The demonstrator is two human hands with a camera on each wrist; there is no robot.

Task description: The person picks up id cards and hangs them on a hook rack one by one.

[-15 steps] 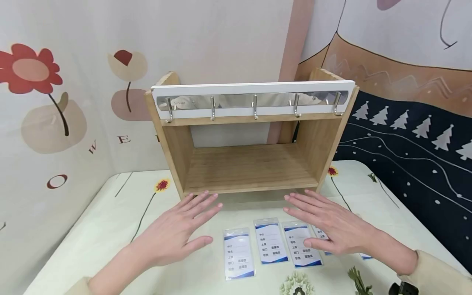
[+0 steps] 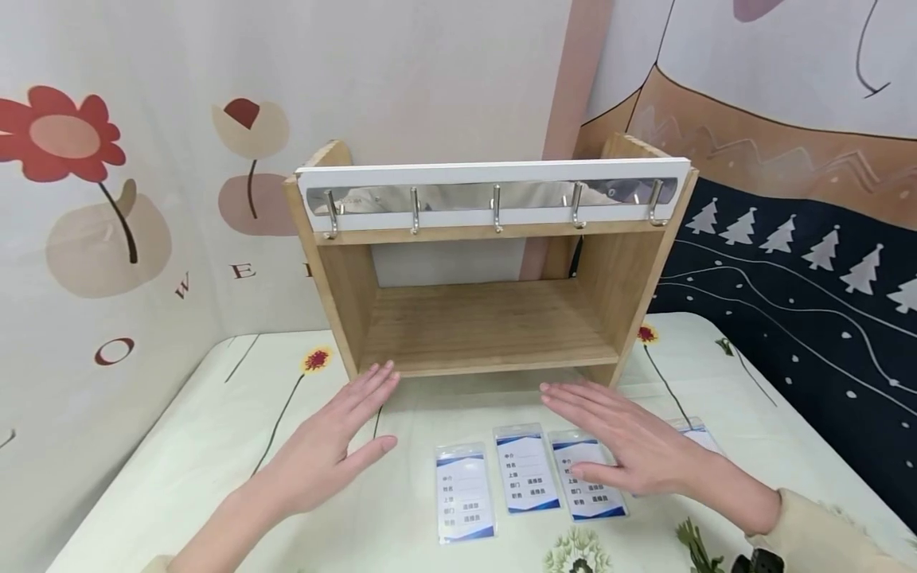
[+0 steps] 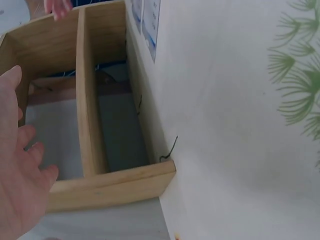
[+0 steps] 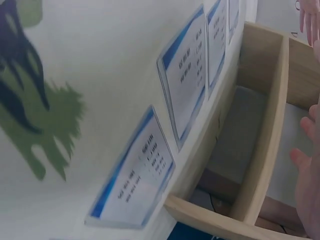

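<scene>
A wooden shelf unit (image 2: 487,326) stands upright with a white rail (image 2: 501,169) and a steel strip of several hooks (image 2: 497,208) across its upper front. Both hands hold nothing. My left hand (image 2: 322,450), fingers straight and thumb apart, is over the cloth by the shelf's lower left front corner. My right hand (image 2: 630,442) stretches out likewise near the lower right corner, above some badges. Several clear-sleeved badges lie in front of the shelf: a left one (image 2: 464,493), a middle one (image 2: 526,469), one partly under the right hand's thumb (image 2: 587,485) and a right one (image 2: 696,434).
A pale cloth with printed flowers (image 2: 315,360) covers the table. Behind the shelf hangs a light curtain (image 2: 444,79) with flower prints. At the right is a dark printed cloth (image 2: 788,318) with white trees.
My left hand has shifted left, away from the badges. My right hand has moved slightly left, and more of the far right badge now shows behind its wrist.
</scene>
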